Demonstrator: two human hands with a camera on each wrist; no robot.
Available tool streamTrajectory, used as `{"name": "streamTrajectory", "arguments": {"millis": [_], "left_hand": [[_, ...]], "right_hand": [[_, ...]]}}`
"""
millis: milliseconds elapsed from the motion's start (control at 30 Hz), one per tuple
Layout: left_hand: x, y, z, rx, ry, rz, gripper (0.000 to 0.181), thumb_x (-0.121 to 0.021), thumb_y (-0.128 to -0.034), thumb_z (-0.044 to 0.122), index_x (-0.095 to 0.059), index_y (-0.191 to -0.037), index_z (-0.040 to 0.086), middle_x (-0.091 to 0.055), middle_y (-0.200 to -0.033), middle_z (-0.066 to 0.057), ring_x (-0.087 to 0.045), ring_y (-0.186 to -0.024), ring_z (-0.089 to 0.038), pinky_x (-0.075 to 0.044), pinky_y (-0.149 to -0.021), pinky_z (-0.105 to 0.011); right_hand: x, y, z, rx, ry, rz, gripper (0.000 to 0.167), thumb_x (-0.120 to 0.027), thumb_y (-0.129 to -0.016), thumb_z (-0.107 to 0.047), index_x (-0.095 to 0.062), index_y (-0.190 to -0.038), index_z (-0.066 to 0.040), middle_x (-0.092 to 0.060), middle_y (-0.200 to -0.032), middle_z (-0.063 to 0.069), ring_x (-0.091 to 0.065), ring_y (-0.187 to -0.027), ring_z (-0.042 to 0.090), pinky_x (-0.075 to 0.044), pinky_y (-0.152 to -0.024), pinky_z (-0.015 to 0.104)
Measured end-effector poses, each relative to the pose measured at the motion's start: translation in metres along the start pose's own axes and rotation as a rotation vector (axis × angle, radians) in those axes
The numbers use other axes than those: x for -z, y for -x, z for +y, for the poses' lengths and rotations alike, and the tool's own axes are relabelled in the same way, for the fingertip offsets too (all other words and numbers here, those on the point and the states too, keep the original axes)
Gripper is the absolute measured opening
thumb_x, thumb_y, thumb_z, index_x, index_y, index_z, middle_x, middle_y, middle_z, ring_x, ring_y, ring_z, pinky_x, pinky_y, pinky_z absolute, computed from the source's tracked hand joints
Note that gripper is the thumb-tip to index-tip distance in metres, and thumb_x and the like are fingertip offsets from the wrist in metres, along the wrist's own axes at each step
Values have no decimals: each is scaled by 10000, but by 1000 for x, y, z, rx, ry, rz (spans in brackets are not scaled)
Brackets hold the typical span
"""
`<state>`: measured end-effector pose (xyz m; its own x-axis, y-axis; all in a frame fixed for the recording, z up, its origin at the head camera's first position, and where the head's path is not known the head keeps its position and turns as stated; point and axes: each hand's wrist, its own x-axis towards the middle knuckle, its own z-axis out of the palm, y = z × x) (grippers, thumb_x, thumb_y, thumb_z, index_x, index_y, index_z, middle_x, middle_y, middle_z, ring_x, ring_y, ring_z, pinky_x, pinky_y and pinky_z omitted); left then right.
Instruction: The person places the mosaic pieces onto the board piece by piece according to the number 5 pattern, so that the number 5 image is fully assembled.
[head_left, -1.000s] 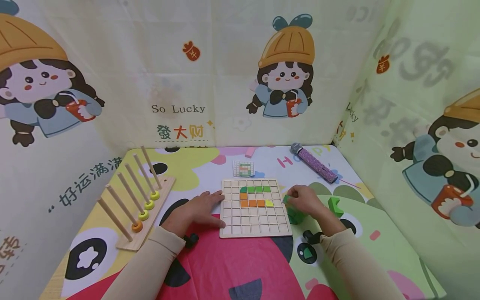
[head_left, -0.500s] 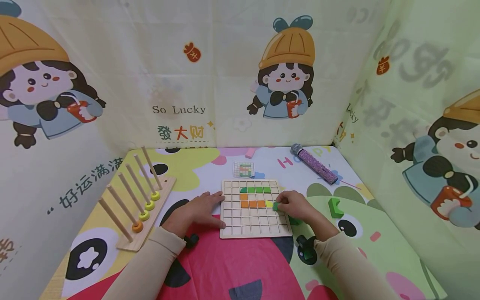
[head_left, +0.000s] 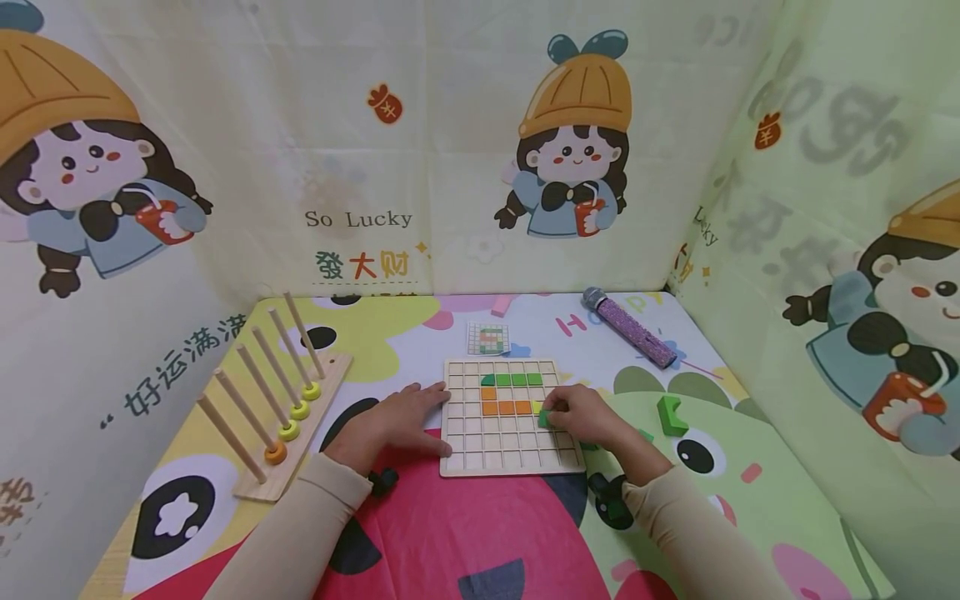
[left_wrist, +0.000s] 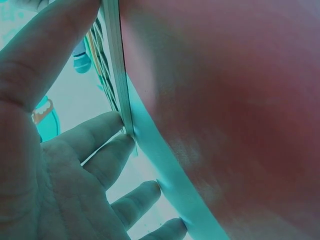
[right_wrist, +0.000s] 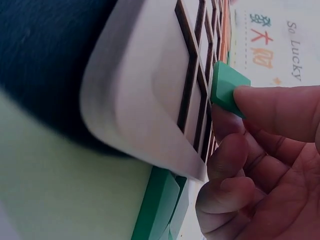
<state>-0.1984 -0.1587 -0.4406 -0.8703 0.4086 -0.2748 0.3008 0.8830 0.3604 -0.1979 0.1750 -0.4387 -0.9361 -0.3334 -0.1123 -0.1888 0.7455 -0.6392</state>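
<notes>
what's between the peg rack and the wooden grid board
The left hand and a stretch of printed tablecloth lie between the peg rack and the wooden grid board; the head view shows this.

Grn tile (right_wrist: 227, 85), thin, squarish, pinched in R hand (head_left: 583, 412) at R part of wood grid board (head_left: 493, 459), just beside yel tile (head_left: 537, 407); contact w/ board unclear. Board flat on counter (head_left: 420, 525); grn row (head_left: 519, 380) far side, orng tiles (head_left: 507, 407) nearer

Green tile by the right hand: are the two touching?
Touching. The right wrist view shows the right hand pinching the green tile, fingers against its face without a gap.
</notes>
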Motion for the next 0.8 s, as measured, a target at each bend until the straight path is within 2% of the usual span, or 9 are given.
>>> {"name": "streamTrajectory", "arguments": {"millis": [467,800], "left_hand": [[2,2,4,4,-2,-4,1048,-901,-724,519,-416,-1602,214,-346,-1688,-20,-272,-1556,-410,-425,-1123,-660],[0,1,4,3,-12,1,1051,-902,-723,518,-415,-1602,210,-347,-1688,-24,-277,-1554,-410,-417,-1134,-652]], "right_hand": [[-2,1,-5,23,73,-2,57,-684,-953,-70,-726,-975,-101,-688,-875,-10,-592,-801,134,-504,-739,356],[-8,0,-3,47,152,33,55,-735,-931,-84,-750,-980,-104,-707,-863,-12,-614,-800,125,-531,-759,363]]}}
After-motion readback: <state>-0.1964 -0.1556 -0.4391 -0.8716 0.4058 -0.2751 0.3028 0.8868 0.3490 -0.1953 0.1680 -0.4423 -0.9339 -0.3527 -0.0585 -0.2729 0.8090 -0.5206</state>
